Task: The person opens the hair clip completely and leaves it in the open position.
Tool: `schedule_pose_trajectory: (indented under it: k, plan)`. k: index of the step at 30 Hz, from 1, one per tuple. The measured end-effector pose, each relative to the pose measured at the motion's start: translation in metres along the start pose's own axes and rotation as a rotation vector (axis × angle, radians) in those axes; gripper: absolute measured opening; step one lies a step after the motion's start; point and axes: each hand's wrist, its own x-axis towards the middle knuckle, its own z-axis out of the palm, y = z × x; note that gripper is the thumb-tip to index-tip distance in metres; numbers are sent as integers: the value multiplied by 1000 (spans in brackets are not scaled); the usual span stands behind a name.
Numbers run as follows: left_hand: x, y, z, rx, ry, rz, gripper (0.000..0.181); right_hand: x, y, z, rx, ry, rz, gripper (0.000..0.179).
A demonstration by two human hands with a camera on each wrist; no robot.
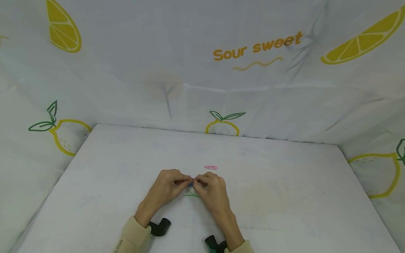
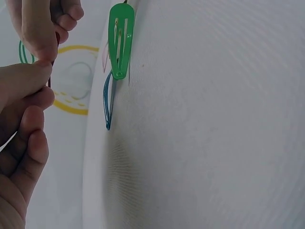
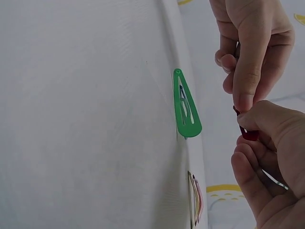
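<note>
Both hands meet fingertip to fingertip above the table. The left hand point(image 1: 169, 188) and the right hand point(image 1: 215, 191) pinch a small dark red hair clip point(image 3: 250, 135) between them, one at each end. Whether it is snapped open cannot be told; fingers cover most of it. Judgement: handle it with light, matched pressure, the wide end braced by the right thumb, fingertips clear of any springing part.

Beneath lies a glossy green teardrop-shaped snap clip point(image 3: 189, 128); just beyond it, a slim blue hair clip point(image 2: 106, 98); farther, a pink snap clip point(image 1: 210, 167), all on a white tabletop point(image 1: 284, 196).

View comparison: the right wrist shows the red clip's wide end; the head view gives barely a dark line. The left wrist shows the blue clip's narrow outline; from the head it is a half-hidden patch.
</note>
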Motion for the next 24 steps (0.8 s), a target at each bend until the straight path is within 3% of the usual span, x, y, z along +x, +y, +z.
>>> schedule_pose_trajectory:
  k: [24]
  plan:
    - [1,1,-5,8,-26,3,8,-1,0,0,1,29,-22,7]
